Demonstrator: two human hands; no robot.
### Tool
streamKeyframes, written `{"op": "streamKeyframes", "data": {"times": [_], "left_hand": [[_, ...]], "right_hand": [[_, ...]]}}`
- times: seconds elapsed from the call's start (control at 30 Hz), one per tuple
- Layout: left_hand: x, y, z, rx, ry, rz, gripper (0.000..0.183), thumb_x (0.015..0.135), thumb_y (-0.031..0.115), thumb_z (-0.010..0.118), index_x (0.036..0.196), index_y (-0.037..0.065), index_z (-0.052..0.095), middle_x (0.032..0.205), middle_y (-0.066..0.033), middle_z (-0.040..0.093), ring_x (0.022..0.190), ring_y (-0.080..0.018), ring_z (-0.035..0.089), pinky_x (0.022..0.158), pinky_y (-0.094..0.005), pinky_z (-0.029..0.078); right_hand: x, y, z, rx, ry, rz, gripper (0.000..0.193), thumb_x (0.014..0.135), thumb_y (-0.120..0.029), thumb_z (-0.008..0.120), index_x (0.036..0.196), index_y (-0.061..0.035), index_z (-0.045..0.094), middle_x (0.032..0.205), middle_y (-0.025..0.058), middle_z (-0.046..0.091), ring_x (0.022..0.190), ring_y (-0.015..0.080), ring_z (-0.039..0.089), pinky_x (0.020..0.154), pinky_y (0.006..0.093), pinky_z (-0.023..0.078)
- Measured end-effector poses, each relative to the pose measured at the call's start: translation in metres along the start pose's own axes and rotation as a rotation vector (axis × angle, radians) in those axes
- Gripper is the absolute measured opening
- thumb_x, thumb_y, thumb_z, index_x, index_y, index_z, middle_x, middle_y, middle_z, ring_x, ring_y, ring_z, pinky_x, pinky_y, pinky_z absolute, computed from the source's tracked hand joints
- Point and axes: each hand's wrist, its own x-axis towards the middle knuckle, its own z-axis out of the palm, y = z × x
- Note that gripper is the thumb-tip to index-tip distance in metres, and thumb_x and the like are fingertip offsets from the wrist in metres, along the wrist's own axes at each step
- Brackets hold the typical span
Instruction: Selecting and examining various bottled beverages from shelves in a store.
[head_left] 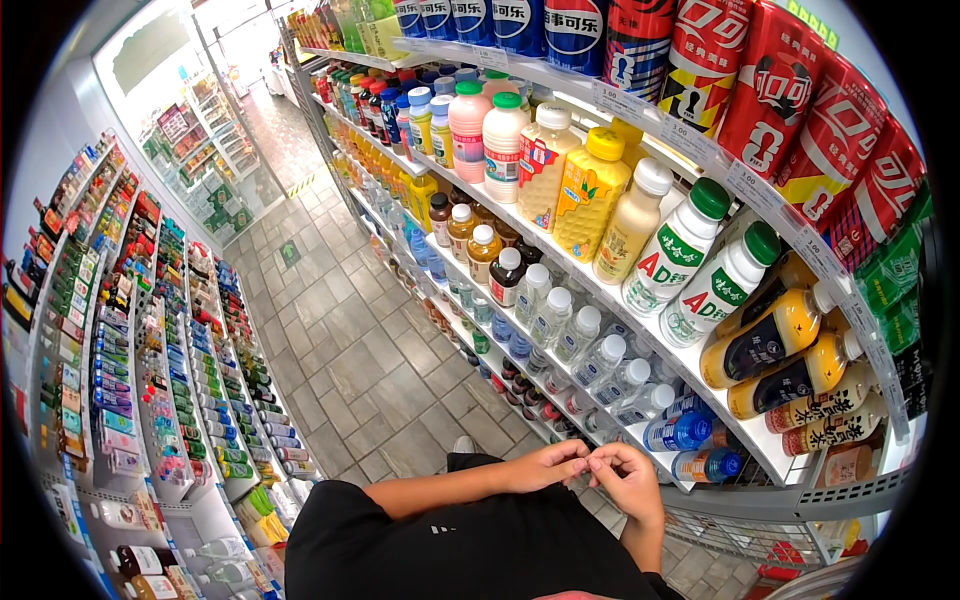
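Note:
My left hand [553, 466] and my right hand [624, 478] meet in front of my black shirt [450, 540]. The fingertips of both are pinched close together. Anything between them is too small or too hidden to make out. Neither hand touches the shelves. Nearest to them, on a low shelf just right of my right hand, lie blue-capped plastic bottles [680, 432] on their sides. Clear bottles with white caps [605, 357] stand in rows beyond the hands.
A drinks shelf rises at the right, with red cans [770, 95] on top and two white green-capped bottles [672, 250] below. Shelves of packaged goods [130, 370] line the left. A grey tiled aisle [350, 330] runs to a bright doorway. A wire basket [740, 535] sits low right.

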Motion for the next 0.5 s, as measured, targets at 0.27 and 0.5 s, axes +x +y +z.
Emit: {"op": "streamKeyframes", "data": {"times": [0.27,0.5], "left_hand": [[0.001,-0.006,0.0,0.026,0.01,0.022,0.032,0.112,0.04,0.05,0.124,0.01,0.055,0.109,0.0032,0.054,0.091,-0.0056,0.05,0.079,-0.0241,0.045],[0.001,-0.01,-0.001,0.041,0.02,0.007,0.033,0.112,0.041,0.05,0.123,0.01,0.055,0.108,0.003,0.054,0.09,-0.0057,0.05,0.078,-0.0247,0.046]], "right_hand": [[-0.001,0.0,-0.001,0.017,0.009,-0.015,0.012,0.101,-0.008,0.069,0.108,0.0019,0.069,0.088,0.0048,0.073,0.075,0.0096,0.068,0.07,0.0236,0.053],[-0.001,-0.002,0.0,0.021,0.007,-0.026,0.012,0.101,-0.008,0.069,0.108,0.0017,0.069,0.088,0.0046,0.073,0.075,0.0096,0.067,0.07,0.0241,0.052]]}}
